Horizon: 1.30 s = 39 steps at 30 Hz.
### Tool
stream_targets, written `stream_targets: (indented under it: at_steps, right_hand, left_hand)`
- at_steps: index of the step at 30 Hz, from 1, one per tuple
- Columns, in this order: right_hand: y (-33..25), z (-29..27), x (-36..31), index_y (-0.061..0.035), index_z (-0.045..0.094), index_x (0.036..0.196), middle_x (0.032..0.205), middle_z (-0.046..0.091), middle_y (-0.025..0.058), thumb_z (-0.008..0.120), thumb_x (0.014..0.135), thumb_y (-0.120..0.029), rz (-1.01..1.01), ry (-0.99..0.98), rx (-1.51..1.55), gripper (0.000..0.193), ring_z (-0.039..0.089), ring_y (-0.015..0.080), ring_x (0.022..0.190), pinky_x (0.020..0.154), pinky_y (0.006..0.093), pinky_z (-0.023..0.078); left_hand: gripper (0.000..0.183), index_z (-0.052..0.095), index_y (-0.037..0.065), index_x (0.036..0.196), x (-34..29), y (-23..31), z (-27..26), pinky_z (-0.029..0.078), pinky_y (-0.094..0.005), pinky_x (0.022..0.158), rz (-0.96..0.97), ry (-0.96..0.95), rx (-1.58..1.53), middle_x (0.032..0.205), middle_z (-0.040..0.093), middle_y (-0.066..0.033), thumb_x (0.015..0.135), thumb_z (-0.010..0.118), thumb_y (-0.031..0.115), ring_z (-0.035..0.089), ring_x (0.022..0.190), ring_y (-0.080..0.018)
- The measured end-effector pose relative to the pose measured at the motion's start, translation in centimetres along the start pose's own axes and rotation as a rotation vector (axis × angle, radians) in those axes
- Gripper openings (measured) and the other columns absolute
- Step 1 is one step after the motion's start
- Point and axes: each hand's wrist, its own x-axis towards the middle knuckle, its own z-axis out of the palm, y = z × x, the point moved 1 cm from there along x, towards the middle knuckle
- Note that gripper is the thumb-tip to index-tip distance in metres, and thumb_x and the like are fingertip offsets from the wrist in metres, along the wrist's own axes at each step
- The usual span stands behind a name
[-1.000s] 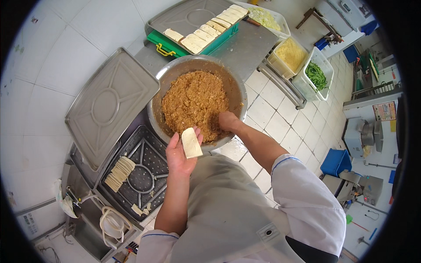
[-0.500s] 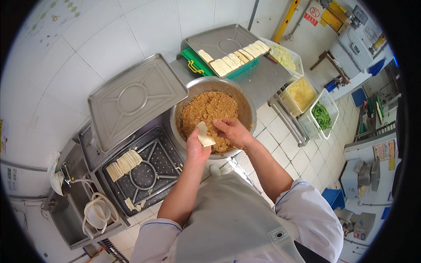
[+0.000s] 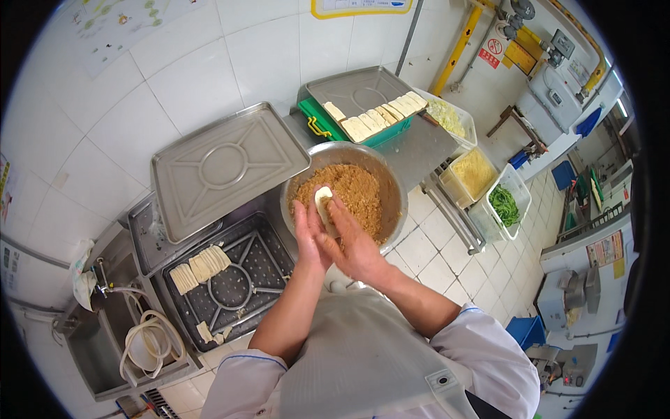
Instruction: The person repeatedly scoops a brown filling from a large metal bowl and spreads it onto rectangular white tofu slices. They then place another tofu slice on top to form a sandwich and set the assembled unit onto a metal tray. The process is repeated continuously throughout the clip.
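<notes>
My hands meet over the near left part of a large steel bowl [image 3: 399,209] heaped with crumbly brown filling [image 3: 359,187]. Between the palms stands a pale wrapper [image 3: 323,196], folded lengthwise; whether it is dough or bean curd sheet I cannot tell. Its lower part is hidden by the fingers. My left hand [image 3: 309,236] supports it from the left, fingers pointing up. From the right, my right hand [image 3: 357,246] presses flat against it, fingers together. Some brown filling shows near the wrapper's fold.
Flat wrappers [image 3: 201,268] lie stacked in a black perforated tray [image 3: 272,244] at left, below a tilted steel tray [image 3: 230,167]. Filled pale pieces [image 3: 377,119] line another tray beyond the bowl. Tubs of shredded yellow food [image 3: 473,173] and chopped greens [image 3: 502,204] stand right; a sink [image 3: 105,349] lower left.
The wrapper, spread open in my left hand before, is now folded upright. My right hand has left the filling and closed in against the wrapper. The view has tilted up slightly.
</notes>
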Motion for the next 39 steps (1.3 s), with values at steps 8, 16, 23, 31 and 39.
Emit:
stream_targets:
  at_steps: [8,16,23,31,39]
  right_hand:
    - [-1.0,0.5,0.7,0.0176,0.033,0.157,0.167,0.026,0.0391,0.065,0.106,-0.034,-0.07,-0.051,-0.088,0.079,0.031,0.0514,0.156,0.127,0.0516,0.032]
    - [-1.8,-0.6,1.0,0.015,0.033,0.159,0.168,0.025,0.0396,0.067,0.105,-0.041,-0.007,0.055,0.023,0.086,0.029,0.0504,0.157,0.127,0.05,0.032]
    - [0.0,0.0,2.0,0.0098,0.027,0.164,0.172,0.018,0.036,0.07,0.102,-0.043,-0.086,-0.066,-0.13,0.092,0.023,0.0516,0.159,0.13,0.0533,0.023]
    - [0.3,-0.1,0.4,0.0116,0.038,0.159,0.167,0.032,0.0354,0.072,0.097,-0.052,-0.192,-0.065,-0.209,0.095,0.028,0.0518,0.157,0.129,0.0578,0.025]
    - [1.3,-0.5,-0.3,0.0051,0.043,0.159,0.167,0.037,0.0304,0.075,0.096,-0.051,-0.167,-0.078,-0.15,0.09,0.03,0.0488,0.158,0.129,0.0572,0.025]
  left_hand:
    - [0.104,0.026,0.009,0.171,-0.8,1.4,1.5,0.021,-0.04,0.132,0.074,-0.172,0.093,0.175,0.031,-0.0054,0.101,0.029,0.085,0.027,0.162,-0.0226]
    - [0.101,0.027,0.015,0.171,-1.1,1.7,1.6,0.021,-0.0417,0.132,-0.018,-0.195,-0.02,0.174,0.032,-0.0017,0.1,0.022,0.087,0.029,0.16,-0.0239]
    - [0.101,0.035,0.011,0.168,-0.2,1.5,1.5,0.023,-0.0424,0.132,-0.05,-0.183,-0.097,0.175,0.032,-0.0044,0.1,0.029,0.087,0.029,0.161,-0.0243]
    - [0.102,0.042,0.007,0.163,1.6,1.5,1.2,0.026,-0.0499,0.131,-0.027,-0.15,-0.253,0.173,0.036,-0.0088,0.099,0.034,0.086,0.029,0.161,-0.0293]
    - [0.101,0.046,0.005,0.161,2.7,1.4,-0.3,0.026,-0.0524,0.131,-0.11,-0.314,-0.342,0.171,0.039,-0.0134,0.101,0.032,0.084,0.032,0.159,-0.0338]
